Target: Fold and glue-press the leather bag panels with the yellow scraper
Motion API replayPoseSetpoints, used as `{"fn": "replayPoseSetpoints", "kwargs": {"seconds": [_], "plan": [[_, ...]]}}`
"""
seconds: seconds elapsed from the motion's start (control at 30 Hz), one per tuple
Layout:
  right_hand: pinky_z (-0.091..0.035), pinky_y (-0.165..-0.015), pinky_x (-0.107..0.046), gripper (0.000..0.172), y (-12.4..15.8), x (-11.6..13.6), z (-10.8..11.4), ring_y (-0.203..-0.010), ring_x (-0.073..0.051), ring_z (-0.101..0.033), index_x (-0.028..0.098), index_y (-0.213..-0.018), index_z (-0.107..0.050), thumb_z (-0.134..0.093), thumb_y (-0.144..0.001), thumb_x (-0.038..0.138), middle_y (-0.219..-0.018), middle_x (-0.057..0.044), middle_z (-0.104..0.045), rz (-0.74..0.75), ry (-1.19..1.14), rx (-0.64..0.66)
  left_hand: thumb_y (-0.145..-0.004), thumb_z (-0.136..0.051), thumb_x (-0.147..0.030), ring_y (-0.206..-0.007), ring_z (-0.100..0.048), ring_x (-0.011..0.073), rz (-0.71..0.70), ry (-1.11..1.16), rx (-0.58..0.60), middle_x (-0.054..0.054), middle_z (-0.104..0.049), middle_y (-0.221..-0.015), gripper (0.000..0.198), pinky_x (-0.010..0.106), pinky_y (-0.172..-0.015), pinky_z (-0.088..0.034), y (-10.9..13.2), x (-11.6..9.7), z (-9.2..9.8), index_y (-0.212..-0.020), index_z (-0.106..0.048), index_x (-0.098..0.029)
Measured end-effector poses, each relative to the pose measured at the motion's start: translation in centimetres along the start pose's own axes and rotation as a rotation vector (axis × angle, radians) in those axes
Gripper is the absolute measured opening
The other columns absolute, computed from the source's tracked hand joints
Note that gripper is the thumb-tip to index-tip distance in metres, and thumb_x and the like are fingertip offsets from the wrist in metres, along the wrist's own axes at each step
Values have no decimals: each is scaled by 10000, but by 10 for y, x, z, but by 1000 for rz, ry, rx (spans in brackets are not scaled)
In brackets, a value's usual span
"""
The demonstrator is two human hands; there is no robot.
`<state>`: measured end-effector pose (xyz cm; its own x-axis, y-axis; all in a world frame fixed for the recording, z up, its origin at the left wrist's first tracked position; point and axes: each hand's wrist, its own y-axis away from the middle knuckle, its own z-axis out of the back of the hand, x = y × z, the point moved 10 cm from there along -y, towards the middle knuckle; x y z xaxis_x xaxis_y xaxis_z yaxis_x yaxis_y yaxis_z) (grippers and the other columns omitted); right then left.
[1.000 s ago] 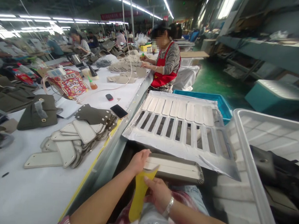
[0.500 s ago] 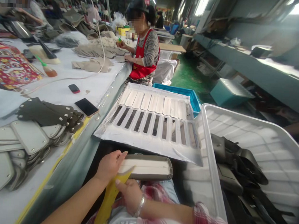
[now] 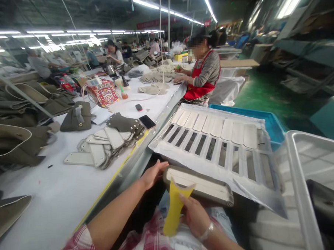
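Observation:
Across my lap lies a dark olive, rounded bag piece [image 3: 222, 195] with a pale strip along its upward side. My left hand [image 3: 153, 175] rests at its left end, fingers stretched out and touching the corner. In my right hand [image 3: 194, 214] is a flat yellow scraper [image 3: 174, 208] with a notched, two-pointed end. The hand is closed round its side, and the notched end stands at the near edge of the bag piece. Just beyond is a white-covered slotted rack [image 3: 179, 147] bearing a row of pale rounded strips [image 3: 211, 125].
The white table [image 3: 67, 194] at left holds pale straps [image 3: 99, 146], a phone [image 3: 147, 121] and an olive bag [image 3: 77, 115]. To the right stands a white bin [image 3: 290, 152]; a blue crate [image 3: 276, 126] is behind the rack. A co-worker in a red apron [image 3: 197, 90] sits at the table.
The view has swung left and up. My left hand has slid from the top of the bag piece to its left end, fingers straighter. The scraper has turned more upright, still in my right hand.

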<state>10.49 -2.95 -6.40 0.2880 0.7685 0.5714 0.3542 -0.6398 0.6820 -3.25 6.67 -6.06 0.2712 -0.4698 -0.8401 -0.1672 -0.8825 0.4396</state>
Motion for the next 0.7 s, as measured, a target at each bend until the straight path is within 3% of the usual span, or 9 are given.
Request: {"fn": "replayPoseSetpoints", "kwargs": {"seconds": [0.13, 0.27, 0.4, 0.57, 0.7], "plan": [[-446, -393, -219, 334, 3, 5, 11, -576, -162, -598, 140, -867, -595, -645, -698, 424, -749, -77, -663, 56, 35, -35, -851, -515, -422, -1190, -464, 236, -60, 152, 32, 66, -531, -1289, 422, 323, -931, -385, 14, 18, 0, -1217, -543, -215], [-447, -391, -216, 357, 2, 7, 13, -535, -145, -574, 142, -858, -587, -641, -690, 453, -708, -60, -655, 82, 91, -50, -815, -571, -316, -1052, -545, 210, -125, 117, 15, 69, -591, -1176, 389, 288, -857, -426, 12, 15, -4, -1184, -544, -193], [-441, -398, -213, 379, -2, 6, 11, -538, -147, -576, 140, -854, -589, -626, -694, 482, -700, -63, -654, 72, 101, -28, -822, -542, -311, -985, -564, 197, -118, -113, 19, 51, -597, -1122, 327, 289, -813, -446, 7, 3, -5, -1128, -544, -196], [-437, -400, -227, 360, -9, 8, 8, -537, -160, -580, 157, -809, -576, -609, -697, 498, -698, -67, -655, 87, 132, -33, -867, -485, -360, -1023, -542, 188, -286, -570, -54, 23, -608, -1085, 282, 328, -947, -383, 13, -23, -7, -1112, -539, -232], [-433, -417, -238, 351, -9, 11, 4, -537, -168, -587, 163, -779, -570, -613, -690, 500, -677, -65, -653, 104, 140, -66, -884, -452, -401, -1053, -539, 187, -275, -557, -68, 26, -602, -1119, 318, 329, -962, -387, 16, -17, -8, -1152, -509, -239]]}}
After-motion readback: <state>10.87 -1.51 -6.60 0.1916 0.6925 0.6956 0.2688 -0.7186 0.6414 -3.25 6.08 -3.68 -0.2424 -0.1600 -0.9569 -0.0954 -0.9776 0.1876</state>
